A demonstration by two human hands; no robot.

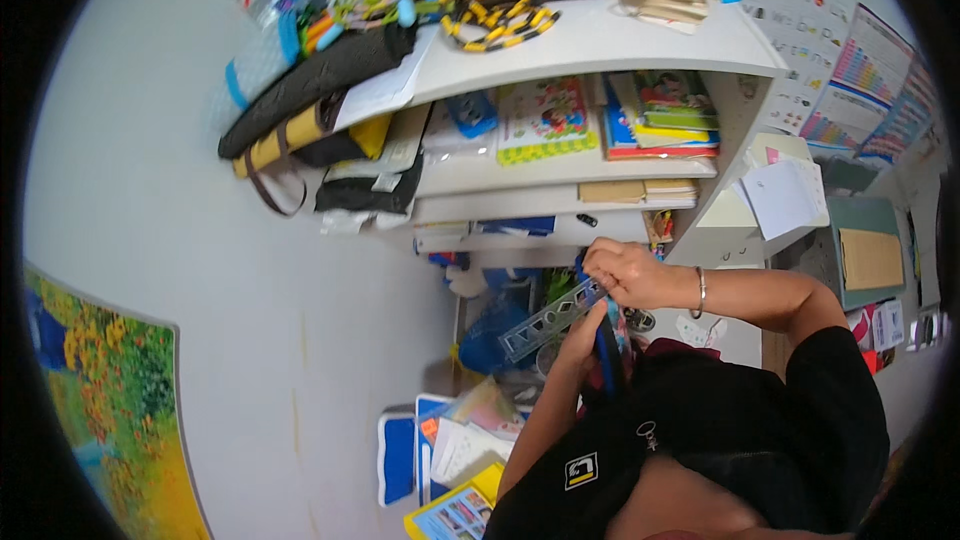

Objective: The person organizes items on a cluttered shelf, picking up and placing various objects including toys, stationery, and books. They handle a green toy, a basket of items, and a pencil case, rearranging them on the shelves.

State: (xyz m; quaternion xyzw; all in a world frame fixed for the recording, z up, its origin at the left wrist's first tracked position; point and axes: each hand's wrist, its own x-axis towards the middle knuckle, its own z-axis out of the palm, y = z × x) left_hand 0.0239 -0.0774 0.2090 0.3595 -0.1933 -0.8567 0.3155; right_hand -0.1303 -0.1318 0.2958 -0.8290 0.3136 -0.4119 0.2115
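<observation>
A transparent plastic stencil ruler (551,321) with cut-out shapes slants down and left from my hands. My right hand (628,275), with a metal bangle on its wrist, grips the ruler's upper end. Just below, my left hand (583,337) holds a pouch or bag with blue trim (607,356) close to my body, its thumb beside the ruler. Most of this bag is hidden by my hands and black shirt.
A white shelf unit (600,64) holds books, papers and skipping ropes (499,22). Under my hands lies a blue plastic bag (484,337). A yellow-edged book (457,514) and papers (465,450) lie lower left. More papers (784,199) sit at right.
</observation>
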